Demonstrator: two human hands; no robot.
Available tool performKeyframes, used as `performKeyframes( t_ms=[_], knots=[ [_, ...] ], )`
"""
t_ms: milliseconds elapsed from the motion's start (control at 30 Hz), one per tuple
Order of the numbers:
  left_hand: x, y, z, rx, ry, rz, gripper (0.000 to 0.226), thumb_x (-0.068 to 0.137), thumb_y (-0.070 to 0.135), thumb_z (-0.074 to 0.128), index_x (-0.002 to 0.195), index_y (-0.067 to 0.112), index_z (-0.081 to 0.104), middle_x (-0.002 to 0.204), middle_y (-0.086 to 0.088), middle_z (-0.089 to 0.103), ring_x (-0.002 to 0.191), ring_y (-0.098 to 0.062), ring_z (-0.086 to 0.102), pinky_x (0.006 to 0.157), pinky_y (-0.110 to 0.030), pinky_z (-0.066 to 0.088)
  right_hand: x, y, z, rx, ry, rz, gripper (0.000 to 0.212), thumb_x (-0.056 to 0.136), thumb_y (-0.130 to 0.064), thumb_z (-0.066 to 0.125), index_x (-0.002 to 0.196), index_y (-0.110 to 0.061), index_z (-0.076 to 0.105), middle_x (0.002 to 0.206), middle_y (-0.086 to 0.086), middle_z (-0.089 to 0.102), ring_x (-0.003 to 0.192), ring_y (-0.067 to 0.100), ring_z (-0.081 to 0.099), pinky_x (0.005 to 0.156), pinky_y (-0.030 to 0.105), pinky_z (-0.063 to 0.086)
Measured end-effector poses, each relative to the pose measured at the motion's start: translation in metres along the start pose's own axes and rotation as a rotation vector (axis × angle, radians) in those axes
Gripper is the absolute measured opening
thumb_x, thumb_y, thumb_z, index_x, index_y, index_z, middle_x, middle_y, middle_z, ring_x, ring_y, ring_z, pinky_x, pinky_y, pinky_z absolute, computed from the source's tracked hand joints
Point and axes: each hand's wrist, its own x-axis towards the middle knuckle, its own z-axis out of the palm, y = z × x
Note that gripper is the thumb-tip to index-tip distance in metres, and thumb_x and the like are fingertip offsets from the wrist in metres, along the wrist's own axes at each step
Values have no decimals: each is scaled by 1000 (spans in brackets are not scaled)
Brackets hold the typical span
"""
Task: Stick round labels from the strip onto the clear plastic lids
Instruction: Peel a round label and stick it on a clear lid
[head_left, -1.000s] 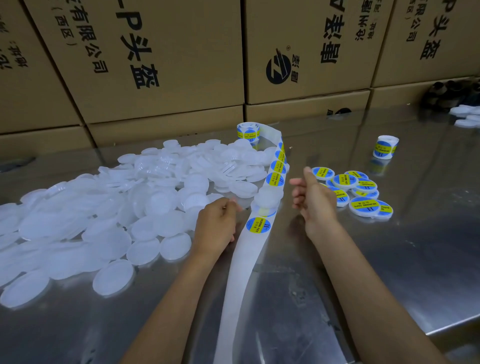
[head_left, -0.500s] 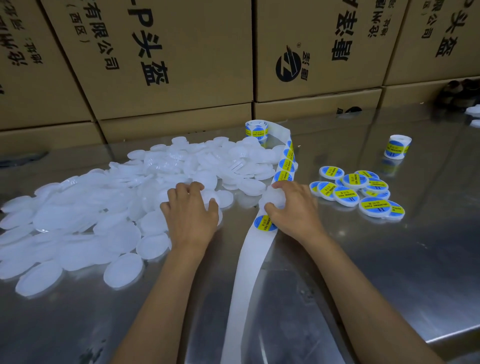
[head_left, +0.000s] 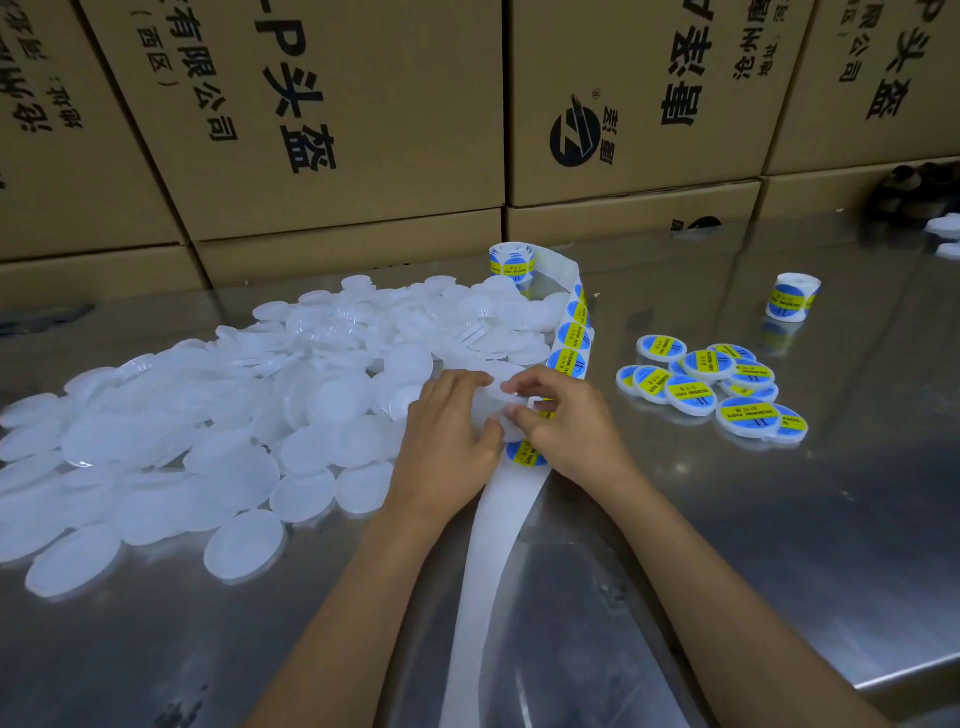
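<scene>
A white backing strip (head_left: 493, 540) runs from a label roll (head_left: 511, 262) at the back toward me, carrying blue-and-yellow round labels (head_left: 571, 335). My left hand (head_left: 447, 447) and my right hand (head_left: 566, 421) meet over the strip, both gripping one clear plastic lid (head_left: 493, 400) between their fingertips. A label (head_left: 524, 453) on the strip peeks out just below the hands. A large heap of bare clear lids (head_left: 218, 415) spreads to the left. Several labelled lids (head_left: 711, 389) lie in a cluster to the right.
A second label roll (head_left: 792, 299) stands upright at the right back. Stacked cardboard boxes (head_left: 322, 130) wall off the back of the shiny metal table (head_left: 779, 545). The table's front edge (head_left: 904, 678) shows at the lower right. Dark objects (head_left: 914, 192) sit far right.
My left hand left the lid heap and came right to meet my right hand. Both now hold one lid over the strip, where only the right hand rested before.
</scene>
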Motion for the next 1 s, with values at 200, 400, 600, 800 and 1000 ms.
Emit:
performKeyframes(
  t_ms=[200, 400, 600, 800, 1000],
  knots=[
    [-1, 3, 8, -59, -97, -34, 85, 87, 40, 73, 156, 23, 26, 151, 2, 45, 135, -17, 43, 113, -35, 32, 0, -9, 0, 419, 45, 212, 9, 91, -4, 65, 86, -12, 65, 81, 4, 68, 75, 21, 64, 77, 42, 56],
    [2, -10, 9, 96, -100, -37, 73, 92, 38, 67, 153, 27, 28, 146, 2, 53, 131, -21, 49, 119, -37, 16, 1, -6, -9, 633, 66, 281, 10, 86, 2, 63, 92, -5, 68, 88, 5, 70, 80, 19, 66, 84, 35, 57],
    [5, -15, 2, 244, 89, -88, 60, 88, 30, 71, 143, 21, 49, 144, -2, 51, 134, -23, 41, 115, -39, 20, 4, -2, -12, 639, 86, 273, 17, 87, -1, 65, 88, -15, 74, 98, -2, 70, 91, 15, 62, 91, 41, 53],
    [6, -24, -10, 409, 199, -292, 84, 88, 42, 71, 156, 15, 29, 151, -8, 41, 141, -26, 31, 115, -42, 14, 4, -2, -16, 614, 97, 286, 31, 87, -2, 58, 81, -26, 76, 89, -2, 63, 70, 11, 50, 69, 27, 45],
    [8, -12, -15, 120, 285, -173, 65, 95, 41, 64, 150, 14, 41, 149, -7, 44, 140, -23, 30, 112, -34, 25, 4, -8, -16, 629, 65, 285, 37, 89, 3, 46, 85, -21, 73, 106, 9, 69, 78, 17, 60, 70, 28, 49]
  ],
)
